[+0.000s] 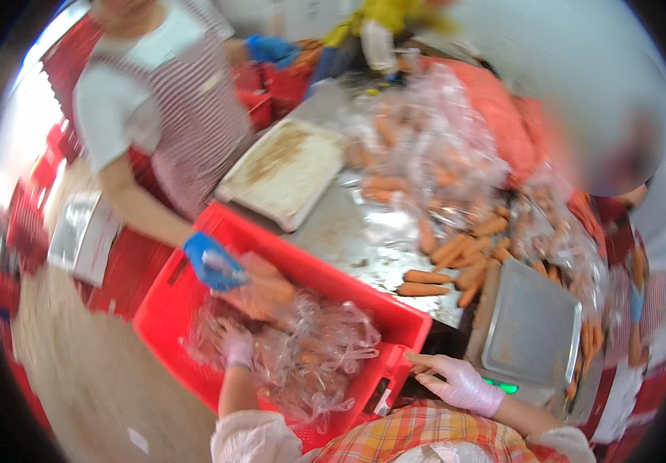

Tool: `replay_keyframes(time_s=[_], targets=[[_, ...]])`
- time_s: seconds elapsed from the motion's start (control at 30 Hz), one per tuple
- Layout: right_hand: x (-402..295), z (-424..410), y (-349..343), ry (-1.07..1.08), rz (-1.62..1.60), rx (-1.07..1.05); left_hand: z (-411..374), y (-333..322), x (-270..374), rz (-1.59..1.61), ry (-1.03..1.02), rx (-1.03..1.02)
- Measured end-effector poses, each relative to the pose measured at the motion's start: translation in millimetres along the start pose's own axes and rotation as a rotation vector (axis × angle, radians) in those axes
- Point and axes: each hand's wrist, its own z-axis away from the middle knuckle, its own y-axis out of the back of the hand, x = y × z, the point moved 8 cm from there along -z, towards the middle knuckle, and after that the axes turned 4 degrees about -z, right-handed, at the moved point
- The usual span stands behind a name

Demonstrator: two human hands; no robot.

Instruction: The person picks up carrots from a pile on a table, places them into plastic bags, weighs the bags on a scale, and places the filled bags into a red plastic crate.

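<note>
My left hand (234,346), in a thin pale glove, reaches into a red plastic crate (315,261) and lies on clear plastic bags (310,353) with orange contents. Film partly hides its fingertips, so I cannot tell whether it grips a bag. To the right, my right hand (457,385), gloved alike, has its fingers spread and extended to the crate's near right corner. Between that corner and a weighing scale (532,324) with a metal pan, nothing shows in its fingers. Across the crate, a co-worker's blue-gloved hand (214,263) is at a bag of carrots (260,286).
Loose carrots (460,254) lie on the metal table (333,231) beside the scale. Behind them are a heap of bagged carrots (425,144) and orange-red sacks (483,110). A dirty white tray (281,171) rests beyond the crate. Other people work nearby.
</note>
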Motion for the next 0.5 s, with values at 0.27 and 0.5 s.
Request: replay_keyframes(time_s=[0.27, 0.5], targets=[[15.6, 38.7, 85.3, 0.195, 0.008, 0.368, 148.4, 9.7, 130.8, 0.152, -0.625, -0.634], [173.3, 131.4, 310.0, 0.006, -0.587, 1.404, 224.7, 147.3, 200.3, 0.205, -0.878, -0.608]])
